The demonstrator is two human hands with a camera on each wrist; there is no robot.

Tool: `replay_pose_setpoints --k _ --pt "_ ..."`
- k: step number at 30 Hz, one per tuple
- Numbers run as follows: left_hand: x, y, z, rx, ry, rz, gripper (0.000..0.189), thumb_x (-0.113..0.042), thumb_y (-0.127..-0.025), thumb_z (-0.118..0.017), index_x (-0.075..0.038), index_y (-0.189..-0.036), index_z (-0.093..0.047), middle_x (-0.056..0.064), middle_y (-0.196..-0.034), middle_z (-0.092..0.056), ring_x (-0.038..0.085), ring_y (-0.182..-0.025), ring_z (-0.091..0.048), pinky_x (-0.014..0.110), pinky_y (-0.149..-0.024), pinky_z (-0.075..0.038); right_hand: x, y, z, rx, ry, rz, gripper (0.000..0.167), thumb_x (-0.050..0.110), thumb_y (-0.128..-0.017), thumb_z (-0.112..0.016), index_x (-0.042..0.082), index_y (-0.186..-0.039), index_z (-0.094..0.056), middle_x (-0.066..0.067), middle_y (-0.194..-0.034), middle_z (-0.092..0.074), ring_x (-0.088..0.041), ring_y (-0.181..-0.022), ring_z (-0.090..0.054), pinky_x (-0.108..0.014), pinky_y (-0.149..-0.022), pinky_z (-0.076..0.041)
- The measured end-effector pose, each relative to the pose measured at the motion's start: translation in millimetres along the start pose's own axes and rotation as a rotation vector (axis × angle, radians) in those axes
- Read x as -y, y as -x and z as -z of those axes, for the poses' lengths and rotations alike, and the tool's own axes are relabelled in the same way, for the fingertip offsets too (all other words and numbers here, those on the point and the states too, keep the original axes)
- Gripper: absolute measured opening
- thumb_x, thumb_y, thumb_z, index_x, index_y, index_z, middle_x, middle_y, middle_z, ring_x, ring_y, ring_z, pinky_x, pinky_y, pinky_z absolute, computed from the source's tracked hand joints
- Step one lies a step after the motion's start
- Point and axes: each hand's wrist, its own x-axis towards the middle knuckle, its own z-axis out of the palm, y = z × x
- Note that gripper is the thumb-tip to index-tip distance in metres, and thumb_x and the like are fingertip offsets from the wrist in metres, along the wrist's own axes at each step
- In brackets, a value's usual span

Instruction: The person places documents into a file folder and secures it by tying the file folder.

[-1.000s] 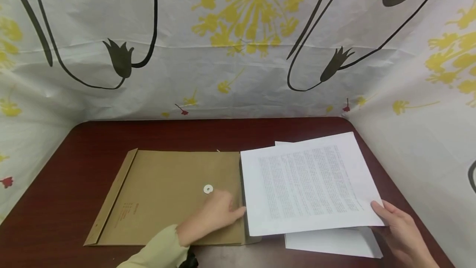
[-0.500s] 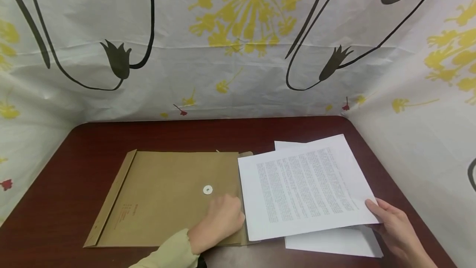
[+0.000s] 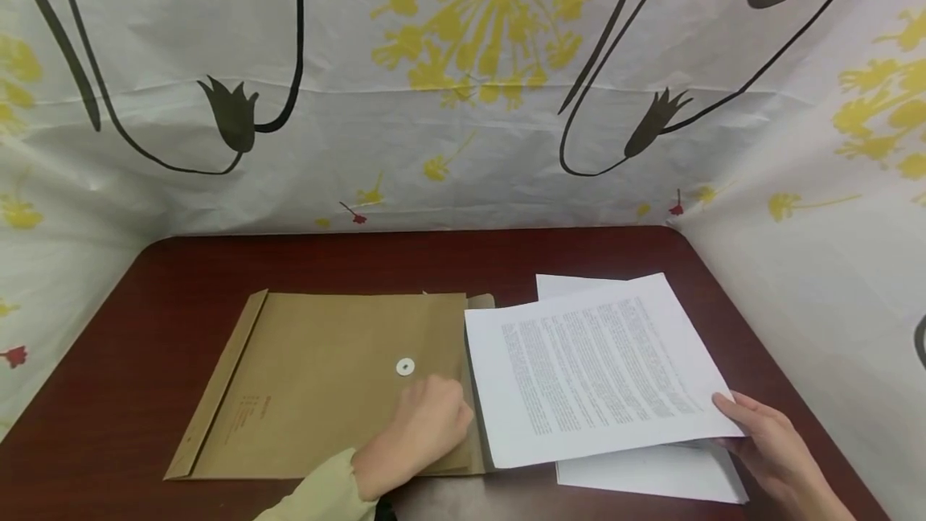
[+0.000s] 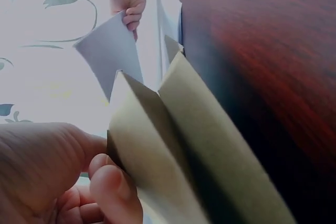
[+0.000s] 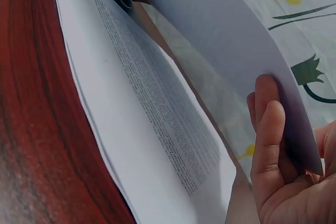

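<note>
A brown kraft-paper document envelope (image 3: 325, 384) lies on the left of the table, a white button disc (image 3: 405, 367) on its face. My left hand (image 3: 423, 424) pinches the top panel at its right-hand edge. In the left wrist view the envelope's mouth (image 4: 176, 124) gapes between two panels. With thumb on top and fingers beneath, my right hand (image 3: 770, 445) holds printed paper (image 3: 586, 372) by its lower right corner. That paper's left edge is at the envelope's mouth; how far in it reaches cannot be seen. Beneath it lies a stack of printed sheets (image 3: 651, 473), partly covered.
The dark red-brown wooden table (image 3: 362, 260) has rounded far corners. A white curtain (image 3: 463, 159) with yellow and dark flower prints hangs behind it and along both sides. In the right wrist view, the stacked sheets (image 5: 142, 108) rest flat on the wood.
My left hand has shifted right to the envelope's edge and its fingers have curled there. The printed paper in my right hand has come slightly down and left, uncovering more of the stack's far edge.
</note>
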Motion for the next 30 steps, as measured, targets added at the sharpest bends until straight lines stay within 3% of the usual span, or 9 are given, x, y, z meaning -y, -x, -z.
replay_pose_setpoints --k 2,4,6,8,10,13,24,30 --pt "-0.1 0.2 2.0 -0.011 0.000 0.003 0.041 0.001 -0.067 -0.052 -0.019 -0.048 -0.022 -0.012 -0.045 -0.014 0.001 -0.040 -0.014 0.013 -0.035 -0.013 -0.7 0.9 1.4 0.009 -0.044 0.002 0.014 0.030 -0.096 -0.053 0.020 -0.103 -0.058 0.012 -0.085 -0.065 -0.006 -0.078 -0.061 -0.027 -0.069 -0.047" --pt "-0.1 0.5 3.4 -0.027 -0.002 -0.002 0.040 0.000 -0.068 -0.053 -0.019 -0.048 -0.023 -0.012 -0.045 -0.014 0.001 -0.040 -0.014 0.014 -0.035 -0.012 -1.5 1.9 2.5 0.016 -0.067 0.005 0.005 0.030 -0.096 -0.053 0.027 -0.094 -0.057 0.011 -0.085 -0.065 -0.007 -0.077 -0.060 -0.027 -0.069 -0.046" --pt "-0.1 1.2 5.1 -0.036 -0.002 -0.008 0.040 0.001 -0.067 -0.052 -0.019 -0.048 -0.023 -0.012 -0.045 -0.014 0.001 -0.040 -0.013 0.013 -0.035 -0.012 -1.3 2.0 1.5 0.025 -0.069 0.009 0.007 0.030 -0.096 -0.052 0.026 -0.098 -0.058 0.010 -0.085 -0.065 -0.007 -0.076 -0.059 -0.027 -0.068 -0.045" --pt "-0.2 2.0 6.5 -0.038 0.006 -0.015 0.041 0.002 -0.067 -0.052 -0.019 -0.048 -0.023 -0.013 -0.044 -0.013 0.000 -0.039 -0.012 0.013 -0.035 -0.011 -0.5 0.6 -2.4 0.033 -0.035 0.020 0.031 0.032 -0.096 -0.050 0.013 -0.120 -0.053 0.010 -0.087 -0.064 -0.006 -0.078 -0.058 -0.025 -0.069 -0.046" --pt "-0.4 2.8 7.7 -0.039 0.009 -0.028 0.041 0.002 -0.067 -0.052 -0.019 -0.047 -0.022 -0.013 -0.043 -0.012 -0.001 -0.039 -0.011 0.012 -0.035 -0.010 1.5 -1.5 -8.6 0.037 0.000 0.032 0.056 0.035 -0.097 -0.049 -0.002 -0.137 -0.035 0.010 -0.089 -0.063 -0.006 -0.079 -0.057 -0.025 -0.070 -0.046" --pt "-0.9 3.5 8.5 -0.042 0.006 -0.032 0.041 0.002 -0.067 -0.052 -0.019 -0.047 -0.022 -0.013 -0.044 -0.011 0.000 -0.040 -0.011 0.013 -0.035 -0.010 5.7 -4.4 -20.0 0.040 0.009 0.054 0.077 0.037 -0.097 -0.047 -0.014 -0.142 -0.010 0.012 -0.090 -0.061 -0.003 -0.082 -0.058 -0.023 -0.072 -0.047" --pt "-2.2 4.3 9.9 -0.053 0.004 -0.043 0.041 0.000 -0.066 -0.053 -0.019 -0.047 -0.021 -0.012 -0.047 -0.010 0.001 -0.044 -0.012 0.013 -0.036 -0.011 11.3 1.5 -72.6 0.023 0.024 0.058 0.065 0.030 -0.099 -0.045 -0.010 -0.143 -0.019 0.013 -0.095 -0.062 -0.001 -0.087 -0.060 -0.022 -0.075 -0.049" --pt "-1.7 4.0 10.2 -0.054 0.003 -0.033 0.041 0.000 -0.067 -0.054 -0.018 -0.047 -0.023 -0.012 -0.048 -0.012 0.001 -0.044 -0.014 0.014 -0.035 -0.013 12.5 5.4 -86.7 0.035 0.020 0.044 0.059 0.029 -0.100 -0.042 -0.006 -0.144 -0.022 0.011 -0.101 -0.062 -0.004 -0.090 -0.062 -0.025 -0.075 -0.050"
